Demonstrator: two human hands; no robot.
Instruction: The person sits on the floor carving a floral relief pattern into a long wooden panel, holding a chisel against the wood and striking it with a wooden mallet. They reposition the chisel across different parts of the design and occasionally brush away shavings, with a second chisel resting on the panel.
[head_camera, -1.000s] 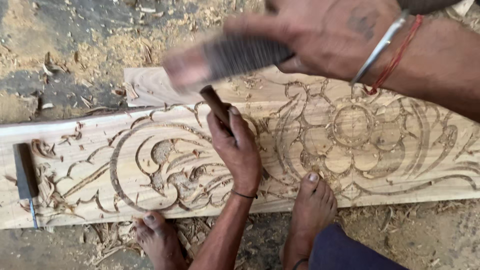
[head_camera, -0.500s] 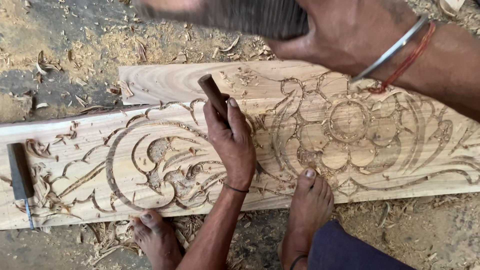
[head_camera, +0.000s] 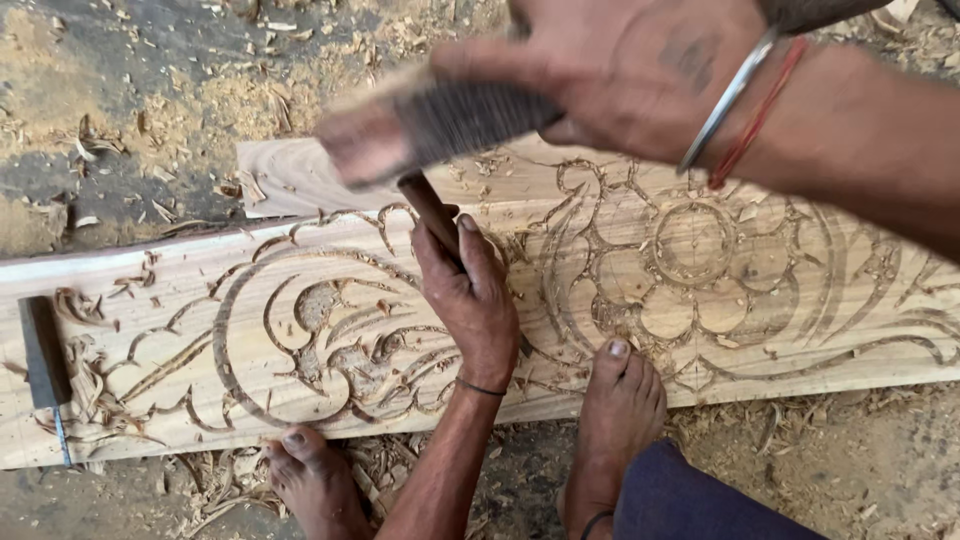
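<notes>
My left hand grips a brown-handled chisel set upright on a long pale wooden plank carved with scrolls and a flower. My right hand, with a metal bangle and red thread at the wrist, holds a wooden mallet that is blurred with motion and sits right at the chisel's top end. Whether the mallet touches the handle I cannot tell. The chisel's blade is hidden behind my left hand.
My two bare feet press on the plank's near edge. A flat dark chisel lies on the plank's left end among curled shavings. Wood chips and sawdust cover the ground beyond the plank. A second plank lies behind.
The mallet was raised out of the top of the view half a second ago and has swung back down onto the chisel handle. My left hand and the chisel stay in place.
</notes>
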